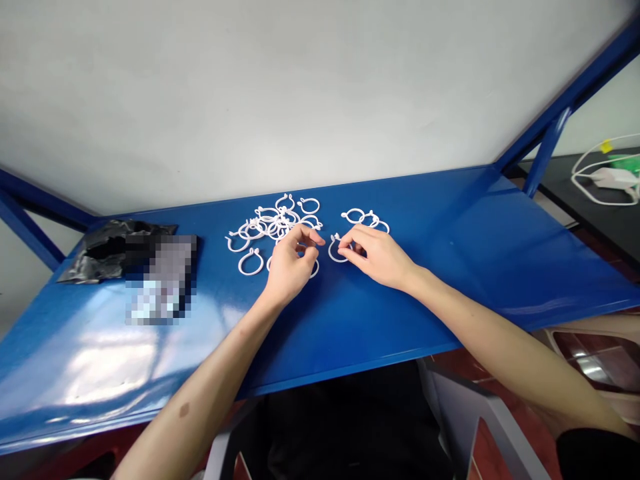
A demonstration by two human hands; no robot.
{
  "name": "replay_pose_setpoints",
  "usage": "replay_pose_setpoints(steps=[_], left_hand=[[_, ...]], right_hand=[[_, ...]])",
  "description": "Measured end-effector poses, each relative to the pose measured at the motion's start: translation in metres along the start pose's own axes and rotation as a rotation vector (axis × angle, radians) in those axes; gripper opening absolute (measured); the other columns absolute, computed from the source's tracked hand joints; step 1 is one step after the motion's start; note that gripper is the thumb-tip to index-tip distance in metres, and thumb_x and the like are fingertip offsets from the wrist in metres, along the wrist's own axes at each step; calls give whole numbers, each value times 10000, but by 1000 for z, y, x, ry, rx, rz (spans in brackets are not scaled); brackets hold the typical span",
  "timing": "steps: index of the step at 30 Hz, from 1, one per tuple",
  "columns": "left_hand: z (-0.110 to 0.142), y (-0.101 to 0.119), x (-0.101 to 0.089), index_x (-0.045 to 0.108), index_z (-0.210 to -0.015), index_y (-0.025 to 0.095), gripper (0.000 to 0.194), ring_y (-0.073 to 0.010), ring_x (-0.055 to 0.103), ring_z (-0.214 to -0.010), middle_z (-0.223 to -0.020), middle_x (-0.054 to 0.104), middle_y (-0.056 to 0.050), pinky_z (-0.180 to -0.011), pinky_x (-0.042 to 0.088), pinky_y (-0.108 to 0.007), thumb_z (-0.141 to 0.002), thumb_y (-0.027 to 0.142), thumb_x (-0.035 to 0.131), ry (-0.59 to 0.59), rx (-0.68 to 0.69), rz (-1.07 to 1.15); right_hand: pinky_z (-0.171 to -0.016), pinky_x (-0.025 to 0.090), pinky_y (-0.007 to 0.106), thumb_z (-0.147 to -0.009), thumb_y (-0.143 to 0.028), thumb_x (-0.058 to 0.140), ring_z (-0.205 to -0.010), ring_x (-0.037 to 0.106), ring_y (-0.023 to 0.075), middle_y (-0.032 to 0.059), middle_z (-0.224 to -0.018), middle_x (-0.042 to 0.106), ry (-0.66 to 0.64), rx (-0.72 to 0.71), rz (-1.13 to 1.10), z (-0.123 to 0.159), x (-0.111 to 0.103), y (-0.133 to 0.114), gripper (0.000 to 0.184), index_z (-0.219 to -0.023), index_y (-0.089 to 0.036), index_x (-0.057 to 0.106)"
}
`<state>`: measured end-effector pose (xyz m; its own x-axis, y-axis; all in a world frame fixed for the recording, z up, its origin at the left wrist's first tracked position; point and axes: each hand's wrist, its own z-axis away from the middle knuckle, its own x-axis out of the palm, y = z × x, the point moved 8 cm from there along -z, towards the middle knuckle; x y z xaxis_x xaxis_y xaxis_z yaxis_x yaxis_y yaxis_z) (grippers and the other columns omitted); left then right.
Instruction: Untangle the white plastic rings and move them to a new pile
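Note:
A heap of several white plastic rings lies on the blue metal shelf. My left hand rests at the heap's near edge, fingers curled, over a ring that shows only partly beneath it. My right hand pinches one open white ring with its fingertips, just right of the left hand. A small group of rings lies beyond the right hand. One single ring sits left of my left hand.
A crumpled black plastic bag and a blurred-out object lie on the shelf's left part. Blue frame struts rise at both ends. A white cable lies on a dark table at the right. A grey chair stands below.

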<state>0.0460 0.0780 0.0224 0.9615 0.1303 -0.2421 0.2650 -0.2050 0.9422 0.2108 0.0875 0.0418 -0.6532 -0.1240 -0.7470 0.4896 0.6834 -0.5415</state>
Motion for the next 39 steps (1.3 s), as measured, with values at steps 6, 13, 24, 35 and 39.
replay_pose_setpoints(steps=[6,13,24,35,39], left_hand=[[0,4,1,704,-973,220,139,-145,654,-824,-939,734,-30,-703,481,-272,-838,238,675,-7,-1,1],[4,12,9,753,-962,208,234,-158,690,-827,-960,766,-38,-777,531,-283,-879,423,714,-112,6,54],[5,14,8,745,-932,209,200,-146,691,-784,-921,765,-37,-734,543,-265,-872,400,735,-109,45,66],[14,29,5,695,-792,208,78,-132,670,-710,-776,746,15,-701,508,-254,-848,155,687,-55,221,-270],[14,35,6,708,-832,208,58,-133,652,-708,-794,737,9,-685,502,-253,-876,174,690,-74,305,-338]], right_hand=[[-719,511,290,-999,-222,587,-717,593,129,22,-913,665,149,-131,-59,2,-15,-17,83,-940,-197,639],[-701,534,291,-999,-240,609,-719,616,135,21,-897,687,244,-222,-99,7,-22,-29,57,-968,-211,647],[-651,560,255,-969,-253,660,-689,698,121,-16,-860,744,290,-15,-287,8,-12,-13,32,-973,-223,671],[-776,602,300,-1004,-267,606,-862,752,171,16,-935,781,156,-34,-337,10,0,-12,126,-912,-224,679],[-760,580,288,-1005,-258,606,-826,730,157,4,-911,767,171,-50,-272,7,-3,-10,120,-922,-229,688]])
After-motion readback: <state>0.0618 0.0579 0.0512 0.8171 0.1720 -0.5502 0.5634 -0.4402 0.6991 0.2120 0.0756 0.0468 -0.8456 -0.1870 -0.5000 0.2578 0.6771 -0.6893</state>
